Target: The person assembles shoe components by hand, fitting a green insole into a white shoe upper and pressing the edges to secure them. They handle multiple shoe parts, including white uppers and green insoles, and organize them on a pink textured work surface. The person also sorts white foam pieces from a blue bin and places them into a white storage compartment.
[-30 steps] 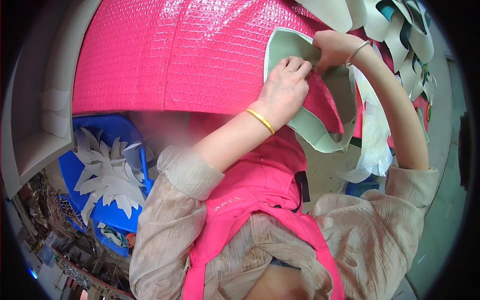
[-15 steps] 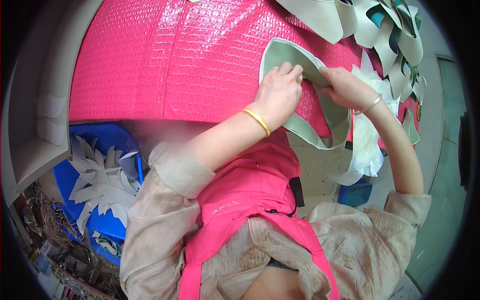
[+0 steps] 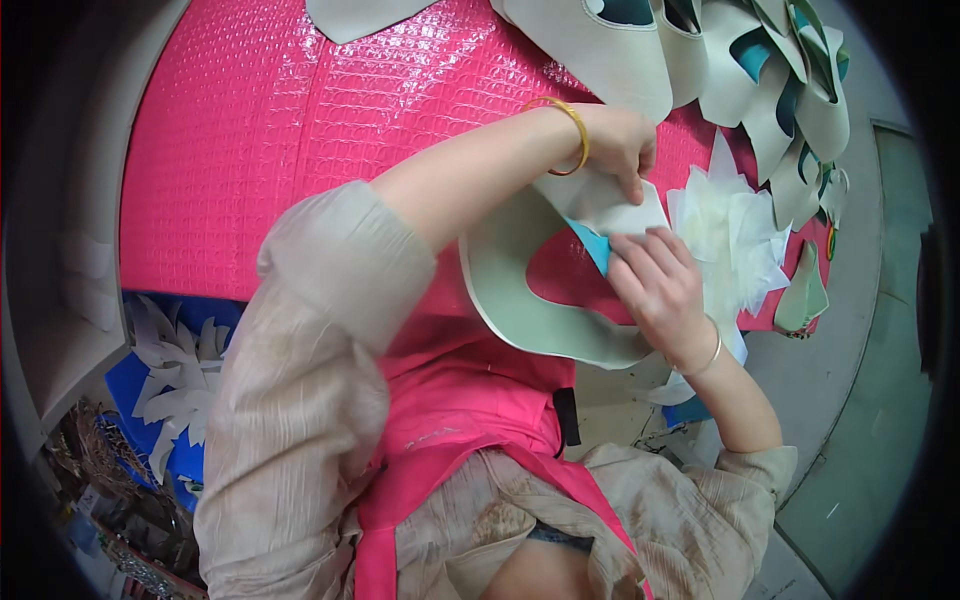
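A curved shoe upper, pale green inside with an off-white rim, lies on the pink textured table cover near its front edge. Its far right end is turned over, showing an off-white face, and a bright blue strip peeks out at the fold. Reaching across from the left, my left hand is closed, with a fingertip pressing that off-white end. My right hand sits just nearer, fingers bent and gripping the upper beside the blue strip. My thumbs are mostly hidden.
Off-white shoe uppers with teal linings are heaped at the far right. White thin sheets fan out beside my right hand. A small pale green piece lies at the right edge. A blue bin with white cut pieces stands lower left.
My left hand has moved away from me and right, onto the upper's far end. My right hand has come nearer and left. The upper has turned, and the blue strip now shows.
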Action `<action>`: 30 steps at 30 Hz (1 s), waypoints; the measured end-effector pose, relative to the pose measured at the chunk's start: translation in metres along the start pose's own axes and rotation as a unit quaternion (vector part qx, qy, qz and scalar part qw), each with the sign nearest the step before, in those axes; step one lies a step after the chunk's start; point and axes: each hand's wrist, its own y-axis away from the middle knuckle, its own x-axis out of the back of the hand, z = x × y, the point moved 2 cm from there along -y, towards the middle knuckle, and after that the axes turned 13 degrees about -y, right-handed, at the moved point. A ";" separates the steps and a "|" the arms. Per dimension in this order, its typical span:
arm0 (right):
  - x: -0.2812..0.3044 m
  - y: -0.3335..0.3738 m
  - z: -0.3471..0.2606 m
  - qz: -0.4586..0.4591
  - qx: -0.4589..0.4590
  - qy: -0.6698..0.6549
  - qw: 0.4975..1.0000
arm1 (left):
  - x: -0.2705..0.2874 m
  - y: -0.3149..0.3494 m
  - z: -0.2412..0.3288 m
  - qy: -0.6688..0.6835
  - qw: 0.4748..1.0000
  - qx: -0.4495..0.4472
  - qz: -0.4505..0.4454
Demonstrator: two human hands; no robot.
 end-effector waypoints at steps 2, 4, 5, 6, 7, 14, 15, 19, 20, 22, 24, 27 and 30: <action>-0.006 -0.003 -0.009 0.024 0.029 -0.004 0.999 | -0.001 0.009 -0.010 -0.020 0.998 0.027 0.055; -0.012 -0.004 -0.006 0.025 0.004 -0.078 0.997 | -0.008 0.022 -0.018 -0.012 0.993 0.068 0.093; -0.014 -0.006 -0.005 0.025 -0.008 -0.112 0.993 | -0.009 0.027 -0.020 -0.009 0.990 0.088 0.114; -0.017 -0.008 -0.004 -0.021 -0.035 -0.146 0.989 | -0.010 0.029 -0.021 -0.022 0.992 0.063 0.109; -0.019 -0.015 -0.004 0.000 -0.073 -0.140 0.987 | -0.010 0.034 -0.024 -0.026 0.989 0.074 0.124; -0.029 -0.033 0.024 0.017 -0.258 -0.222 0.940 | -0.015 0.074 0.004 -0.133 0.873 0.114 0.456; -0.028 -0.034 0.029 0.011 -0.278 -0.232 0.932 | -0.018 0.100 0.030 -0.143 0.843 0.082 0.513; -0.023 -0.048 0.035 -0.033 -0.326 -0.262 0.908 | -0.107 0.152 0.067 -0.222 0.882 0.155 0.387; -0.019 -0.050 0.033 -0.042 -0.329 -0.269 0.904 | -0.119 0.149 0.060 -0.248 0.871 0.178 0.384; -0.016 -0.056 0.030 -0.079 -0.334 -0.294 0.892 | -0.123 0.147 0.049 -0.252 0.859 0.188 0.404; -0.026 -0.057 0.028 -0.037 -0.235 -0.276 0.931 | -0.119 0.145 0.046 -0.261 0.859 0.192 0.397; -0.032 -0.066 0.024 -0.054 -0.244 -0.254 0.934 | -0.126 0.143 0.047 -0.304 0.845 0.193 0.395; -0.038 -0.072 0.044 -0.120 -0.255 -0.259 0.924 | -0.131 0.143 0.042 -0.298 0.836 0.181 0.423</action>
